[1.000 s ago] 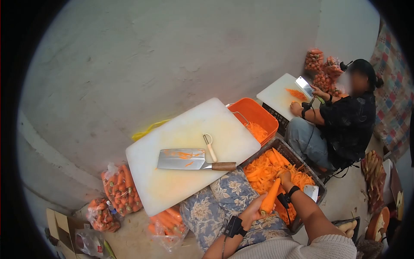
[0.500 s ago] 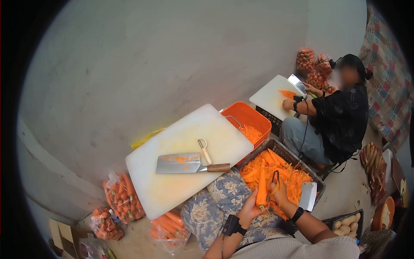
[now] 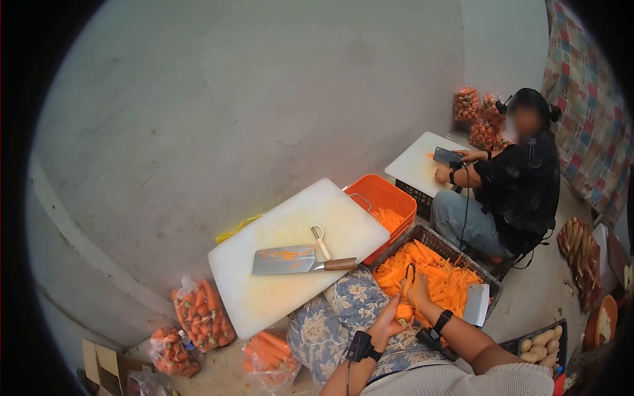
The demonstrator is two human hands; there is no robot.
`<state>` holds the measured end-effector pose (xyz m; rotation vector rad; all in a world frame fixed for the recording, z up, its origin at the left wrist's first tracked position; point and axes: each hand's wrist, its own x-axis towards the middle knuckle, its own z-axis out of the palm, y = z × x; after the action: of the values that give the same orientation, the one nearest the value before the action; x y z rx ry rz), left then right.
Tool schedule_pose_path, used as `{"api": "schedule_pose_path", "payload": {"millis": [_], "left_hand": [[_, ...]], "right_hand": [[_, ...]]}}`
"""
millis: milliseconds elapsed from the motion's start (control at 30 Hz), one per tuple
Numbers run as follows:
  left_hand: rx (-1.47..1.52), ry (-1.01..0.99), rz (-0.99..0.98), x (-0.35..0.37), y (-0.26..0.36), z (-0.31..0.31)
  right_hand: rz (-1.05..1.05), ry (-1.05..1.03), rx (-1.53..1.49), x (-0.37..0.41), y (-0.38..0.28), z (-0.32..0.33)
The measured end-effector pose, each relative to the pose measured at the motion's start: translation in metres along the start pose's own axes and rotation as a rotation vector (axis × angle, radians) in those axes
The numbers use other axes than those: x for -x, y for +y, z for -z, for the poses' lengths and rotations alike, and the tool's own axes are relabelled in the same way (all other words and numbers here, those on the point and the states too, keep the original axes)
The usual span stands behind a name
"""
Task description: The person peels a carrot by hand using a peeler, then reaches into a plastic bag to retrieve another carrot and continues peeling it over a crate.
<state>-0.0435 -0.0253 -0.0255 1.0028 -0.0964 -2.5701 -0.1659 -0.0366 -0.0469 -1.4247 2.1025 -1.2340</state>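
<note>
A carrot (image 3: 404, 313) sits in my left hand (image 3: 385, 323), its fingers closed around the thick end. Against the carrot, my right hand (image 3: 419, 292) is closed on a dark, loop-shaped peeler (image 3: 411, 270); the blade is partly hidden. Both hands are above my lap, at the near edge of a black crate (image 3: 492, 280) heaped with peeled carrots and orange peelings (image 3: 436, 270). A second cleaver (image 3: 476, 304) rests at the crate's right side. To the left, a white cutting board (image 3: 290, 300) bears a cleaver (image 3: 285, 259) and a white-handled peeler (image 3: 321, 243).
An orange bin (image 3: 380, 188) with carrot shreds stands behind the crate. Bagged carrots (image 3: 203, 313) lie on the floor at left. A co-worker (image 3: 522, 178) cuts on another white board (image 3: 422, 158). Potatoes (image 3: 543, 346) fill a crate at lower right.
The carrot, upright and long in view before, now looks foreshortened between my hands. My right hand with the peeler has moved left over it. The co-worker's cleaver has come down to the board.
</note>
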Motion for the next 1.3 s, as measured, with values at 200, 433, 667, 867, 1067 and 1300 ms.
{"api": "schedule_pose_path", "payload": {"millis": [200, 433, 667, 867, 1067, 1300], "left_hand": [[-0.025, 0.011, 0.012, -0.003, -0.004, 0.005], [0.043, -0.069, 0.060, -0.008, -0.001, 0.014], [0.005, -0.111, 0.128, -0.011, 0.001, 0.018], [0.008, -0.066, 0.172, -0.006, 0.001, 0.011], [0.039, -0.060, 0.176, -0.004, 0.000, 0.006], [0.195, -0.211, 0.077, 0.008, 0.010, 0.003]], "right_hand": [[-0.280, -0.064, 0.033, -0.018, 0.021, -0.008], [-0.288, -0.109, 0.028, -0.043, 0.049, -0.023], [-0.416, -0.220, -0.214, -0.046, 0.080, -0.023], [-0.804, -0.053, -0.563, -0.050, 0.091, -0.024], [-0.873, -0.058, -0.450, -0.055, 0.106, -0.014], [-0.896, 0.023, -0.700, -0.038, 0.076, 0.013]]}}
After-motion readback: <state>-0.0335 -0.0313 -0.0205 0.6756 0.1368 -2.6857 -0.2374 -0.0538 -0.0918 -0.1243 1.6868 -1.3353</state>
